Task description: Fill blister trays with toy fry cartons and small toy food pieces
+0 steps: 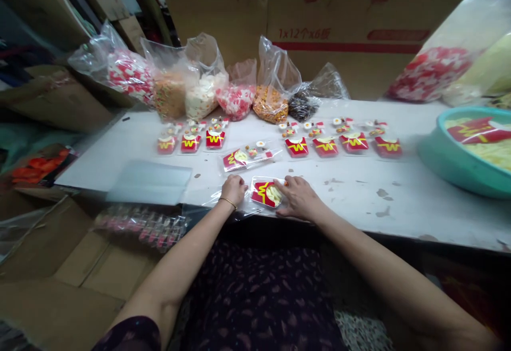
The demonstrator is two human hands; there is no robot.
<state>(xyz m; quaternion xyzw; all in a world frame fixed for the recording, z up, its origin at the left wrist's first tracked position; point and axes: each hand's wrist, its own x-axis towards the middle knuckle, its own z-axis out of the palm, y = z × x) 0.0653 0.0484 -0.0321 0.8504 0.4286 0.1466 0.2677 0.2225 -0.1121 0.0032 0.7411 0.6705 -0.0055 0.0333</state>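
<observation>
As the pack (260, 193) stretches sideways, fries (273, 195) rightward, the right hand (298, 198) splays, left hand (233, 190) curls, hold unclear.

Tabletop (351, 197) lies open between right hand (298, 198) and the blocking basin (451, 165)

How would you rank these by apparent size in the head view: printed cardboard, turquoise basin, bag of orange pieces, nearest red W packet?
1. Printed cardboard
2. Turquoise basin
3. Bag of orange pieces
4. Nearest red W packet
</observation>
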